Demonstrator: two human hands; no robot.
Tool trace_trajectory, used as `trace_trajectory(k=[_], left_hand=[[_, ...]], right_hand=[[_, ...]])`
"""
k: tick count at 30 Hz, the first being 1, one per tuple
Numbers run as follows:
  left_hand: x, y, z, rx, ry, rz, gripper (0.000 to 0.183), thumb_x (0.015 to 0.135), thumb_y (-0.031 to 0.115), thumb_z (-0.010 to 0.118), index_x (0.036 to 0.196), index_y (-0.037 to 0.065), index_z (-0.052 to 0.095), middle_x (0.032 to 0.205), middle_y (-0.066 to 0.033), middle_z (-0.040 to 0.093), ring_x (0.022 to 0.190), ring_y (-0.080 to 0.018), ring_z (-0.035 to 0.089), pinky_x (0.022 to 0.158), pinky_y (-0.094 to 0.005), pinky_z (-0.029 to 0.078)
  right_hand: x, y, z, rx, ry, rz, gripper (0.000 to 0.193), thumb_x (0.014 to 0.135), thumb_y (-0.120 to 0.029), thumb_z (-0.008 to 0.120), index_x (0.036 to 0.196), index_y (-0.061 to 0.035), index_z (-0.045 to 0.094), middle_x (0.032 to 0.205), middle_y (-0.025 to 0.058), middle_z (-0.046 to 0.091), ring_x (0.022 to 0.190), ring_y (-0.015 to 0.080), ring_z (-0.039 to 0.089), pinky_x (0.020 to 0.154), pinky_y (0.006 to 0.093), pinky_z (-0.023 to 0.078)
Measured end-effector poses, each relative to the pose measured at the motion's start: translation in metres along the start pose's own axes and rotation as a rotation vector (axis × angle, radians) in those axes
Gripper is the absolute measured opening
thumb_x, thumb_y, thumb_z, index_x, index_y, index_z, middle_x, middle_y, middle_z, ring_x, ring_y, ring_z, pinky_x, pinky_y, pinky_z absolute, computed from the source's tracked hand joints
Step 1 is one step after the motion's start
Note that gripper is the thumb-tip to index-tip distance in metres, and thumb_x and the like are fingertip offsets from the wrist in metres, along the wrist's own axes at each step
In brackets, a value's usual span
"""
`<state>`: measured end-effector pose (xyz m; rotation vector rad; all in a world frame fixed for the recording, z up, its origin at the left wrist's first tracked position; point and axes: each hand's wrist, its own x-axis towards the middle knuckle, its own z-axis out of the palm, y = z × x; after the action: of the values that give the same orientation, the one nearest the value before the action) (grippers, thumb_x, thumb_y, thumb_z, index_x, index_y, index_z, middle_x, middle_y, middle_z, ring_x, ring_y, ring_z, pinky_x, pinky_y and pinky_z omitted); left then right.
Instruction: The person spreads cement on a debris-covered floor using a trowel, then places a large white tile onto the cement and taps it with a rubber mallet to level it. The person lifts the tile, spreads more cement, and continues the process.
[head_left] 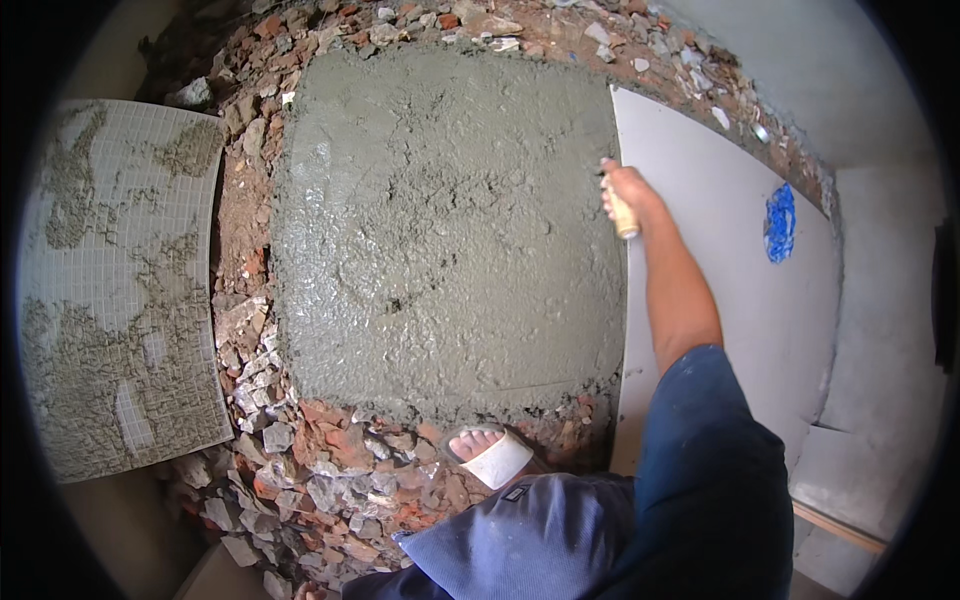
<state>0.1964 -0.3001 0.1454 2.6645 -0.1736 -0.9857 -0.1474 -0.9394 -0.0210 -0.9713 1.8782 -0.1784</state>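
Observation:
My right hand (623, 190) is closed around the pale yellow handle of a trowel (627, 222), at the right edge of a bed of wet grey mortar (450, 230). The trowel's blade blends into the mortar and I cannot make out its outline. The mortar is roughly square, smoother and shinier at the left, with rough pitted patches in the middle. Directly beside the hand, a large pale tile (715, 230) borders the mortar. A blue smear (779, 223) marks the tile's surface. My left hand is out of the picture.
Broken brick and stone rubble (330, 480) surrounds the mortar on the near, left and far sides. A second large tile (120, 300), its gridded face smeared with mortar, stands at the left. My sandalled foot (492, 455) rests at the mortar's near edge. A grey wall (880, 330) rises at right.

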Motion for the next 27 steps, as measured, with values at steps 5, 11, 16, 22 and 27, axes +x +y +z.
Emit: trace_trajectory(k=[5, 11, 16, 22, 27], left_hand=[[0.006, -0.001, -0.001, 0.001, -0.037, -0.001, 0.034, 0.1, 0.022, 0.048, 0.121, -0.003, 0.059, 0.105, -0.0158, 0.064, 0.093, -0.0231, 0.06, 0.081, -0.033, 0.047], [0.008, -0.003, -0.006, 0.012, -0.044, 0.023, 0.034, 0.1, 0.022, 0.048, 0.12, -0.003, 0.059, 0.104, -0.0157, 0.064, 0.092, -0.0228, 0.06, 0.08, -0.0328, 0.048], [0.009, -0.005, -0.008, 0.021, -0.056, 0.023, 0.034, 0.1, 0.022, 0.048, 0.12, -0.003, 0.06, 0.104, -0.0156, 0.064, 0.091, -0.0226, 0.061, 0.078, -0.0326, 0.048], [0.013, -0.009, -0.01, 0.027, -0.07, 0.026, 0.034, 0.1, 0.022, 0.049, 0.119, -0.003, 0.06, 0.103, -0.0154, 0.064, 0.089, -0.0223, 0.061, 0.077, -0.0324, 0.048], [0.016, -0.009, -0.01, 0.016, -0.088, 0.054, 0.034, 0.099, 0.023, 0.049, 0.119, -0.003, 0.06, 0.102, -0.0153, 0.065, 0.088, -0.022, 0.061, 0.076, -0.0322, 0.048]], right_hand=[[-0.063, 0.011, 0.044, -0.287, -0.18, -0.066, 0.044, 0.097, -0.044, 0.047, 0.095, -0.0002, 0.051, 0.072, 0.0079, 0.053, 0.053, 0.015, 0.053, 0.048, 0.0299, 0.048], [-0.074, 0.033, 0.011, -0.203, -0.188, -0.079, 0.051, 0.099, -0.048, 0.042, 0.109, 0.0005, 0.054, 0.069, 0.0086, 0.054, 0.051, 0.0134, 0.052, 0.046, 0.0264, 0.049], [-0.041, 0.04, -0.029, -0.133, -0.001, -0.013, 0.045, 0.096, -0.049, 0.047, 0.093, -0.0038, 0.053, 0.065, 0.0053, 0.052, 0.048, 0.0148, 0.051, 0.042, 0.0305, 0.046], [-0.079, 0.072, 0.036, -0.037, -0.19, -0.007, 0.042, 0.098, -0.045, 0.044, 0.088, -0.0042, 0.051, 0.065, 0.0054, 0.051, 0.048, 0.0154, 0.052, 0.041, 0.0323, 0.046], [-0.125, 0.052, 0.094, -0.113, -0.286, -0.058, 0.044, 0.101, -0.043, 0.037, 0.093, -0.0015, 0.051, 0.07, 0.0069, 0.052, 0.053, 0.0141, 0.052, 0.044, 0.0298, 0.049]])
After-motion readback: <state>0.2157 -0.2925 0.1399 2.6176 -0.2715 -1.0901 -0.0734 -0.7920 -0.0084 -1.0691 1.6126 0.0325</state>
